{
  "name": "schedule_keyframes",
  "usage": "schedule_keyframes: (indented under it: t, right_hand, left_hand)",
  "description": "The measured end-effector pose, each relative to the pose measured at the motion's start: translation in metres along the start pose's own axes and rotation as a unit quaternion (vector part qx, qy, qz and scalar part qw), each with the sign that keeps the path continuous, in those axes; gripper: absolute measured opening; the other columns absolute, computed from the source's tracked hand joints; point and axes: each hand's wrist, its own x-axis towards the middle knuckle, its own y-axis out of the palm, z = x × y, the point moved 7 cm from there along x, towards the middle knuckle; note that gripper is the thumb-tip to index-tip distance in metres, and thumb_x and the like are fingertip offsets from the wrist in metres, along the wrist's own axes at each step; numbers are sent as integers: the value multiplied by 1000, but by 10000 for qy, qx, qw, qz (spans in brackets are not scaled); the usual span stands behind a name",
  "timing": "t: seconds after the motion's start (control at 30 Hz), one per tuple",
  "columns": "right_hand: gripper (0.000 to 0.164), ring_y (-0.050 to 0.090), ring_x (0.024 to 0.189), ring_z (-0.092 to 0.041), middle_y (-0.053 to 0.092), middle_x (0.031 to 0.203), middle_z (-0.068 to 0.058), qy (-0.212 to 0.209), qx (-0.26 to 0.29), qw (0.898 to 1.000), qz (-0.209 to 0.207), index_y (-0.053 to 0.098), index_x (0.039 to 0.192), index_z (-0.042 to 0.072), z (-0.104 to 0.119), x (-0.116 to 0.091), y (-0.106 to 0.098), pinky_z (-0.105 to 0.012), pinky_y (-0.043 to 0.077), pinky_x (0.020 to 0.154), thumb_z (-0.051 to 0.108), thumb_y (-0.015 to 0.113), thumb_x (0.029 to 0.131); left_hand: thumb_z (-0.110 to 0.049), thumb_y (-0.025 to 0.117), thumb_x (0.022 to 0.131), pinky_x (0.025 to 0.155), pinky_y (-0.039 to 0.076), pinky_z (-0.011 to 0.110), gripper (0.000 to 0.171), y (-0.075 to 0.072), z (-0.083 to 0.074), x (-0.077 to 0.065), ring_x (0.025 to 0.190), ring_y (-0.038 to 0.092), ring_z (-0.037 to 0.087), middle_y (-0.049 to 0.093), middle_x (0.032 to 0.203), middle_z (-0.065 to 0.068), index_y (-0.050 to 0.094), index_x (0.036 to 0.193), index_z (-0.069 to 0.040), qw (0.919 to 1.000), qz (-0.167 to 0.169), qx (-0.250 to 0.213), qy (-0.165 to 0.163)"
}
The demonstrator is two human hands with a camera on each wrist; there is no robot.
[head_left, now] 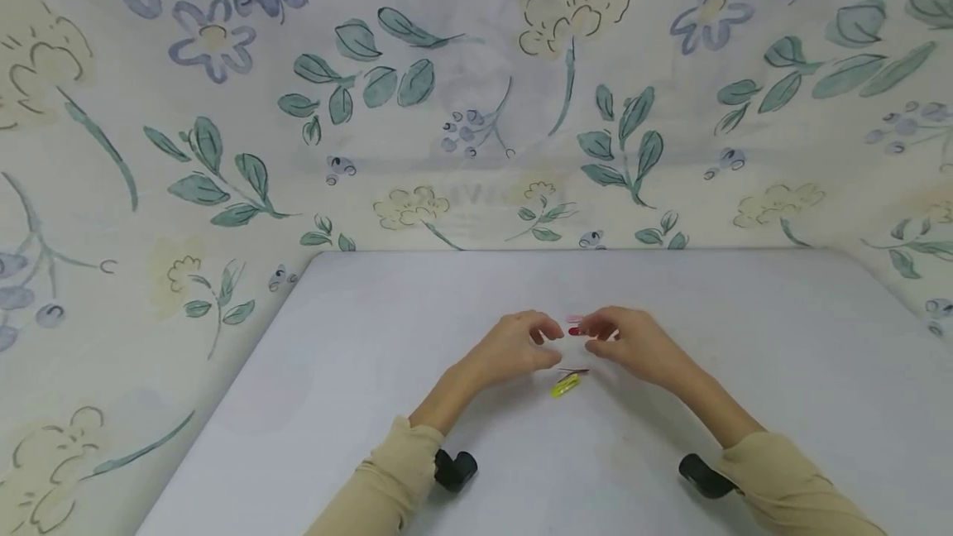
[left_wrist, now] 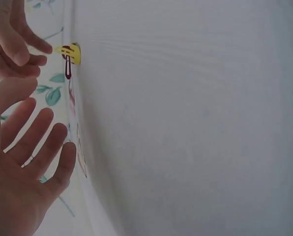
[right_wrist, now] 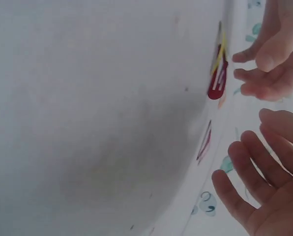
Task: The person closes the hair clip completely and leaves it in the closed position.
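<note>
Both hands hover over the white table, fingers loosely bent and apart, holding nothing. Between and in front of them lie a yellow snap hair clip (head_left: 566,385) and a dark red snap hair clip (right_wrist: 217,84), which overlap. My left hand (head_left: 519,346) is just behind and to the left of this pair. A red hair clip (head_left: 574,331) lies right at the fingertips of my right hand (head_left: 633,346), partly covered by them in the head view. Behind it shows a pink hair clip (head_left: 574,318). The left wrist view shows my left palm with its fingers spread.
The white table (head_left: 357,337) ends at the back against a flower-printed cloth (head_left: 476,189), which also hangs along the left and right sides. Black wrist devices (head_left: 456,470) stick out at both beige sleeves (head_left: 390,470).
</note>
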Motion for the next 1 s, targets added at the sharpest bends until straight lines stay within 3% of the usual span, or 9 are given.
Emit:
schedule_keyframes:
  t: [0.17,0.3,0.57,0.73,1.0]
  right_hand:
    - [24,61,94,-22,70,104,-8,53,24,9996,270,69,112,2,1,0,7,-35,53,79,7,69,88]
    - [22,63,93,-21,71,102,-7,-24,-59,9992,389,70,109,1,0,1,12,-38,55,82,4,69,87]
    - [22,64,93,-22,71,99,-6,233,-286,9973,638,72,107,1,-4,-2,24,-40,54,87,1,71,85]
    - [22,65,98,-26,72,99,-6,43,-643,9962,578,73,104,1,-1,-5,25,-44,52,91,0,72,83]
    - [12,65,86,-19,71,82,4,-400,-1108,9923,374,77,87,8,6,-6,28,-41,53,85,-1,73,81]
  left_hand:
    - [-21,72,86,84,48,29,28,3,1,3,100,58,15,67,109,-2,69,112,-11,9997,135,202,-63]
    - [-16,74,83,81,47,26,27,7,-2,6,94,58,14,68,104,-2,70,109,-10,9982,269,517,104]
    - [-14,73,81,79,45,23,22,18,-6,8,87,55,10,70,99,-2,73,103,-9,9920,432,1104,441]
    - [-16,73,81,80,44,25,20,20,-7,8,88,54,11,69,95,-4,75,100,-12,9886,395,1364,491]
    - [-19,74,83,81,43,30,9,23,-9,5,91,53,11,65,89,-8,77,91,-15,9889,399,1388,346]
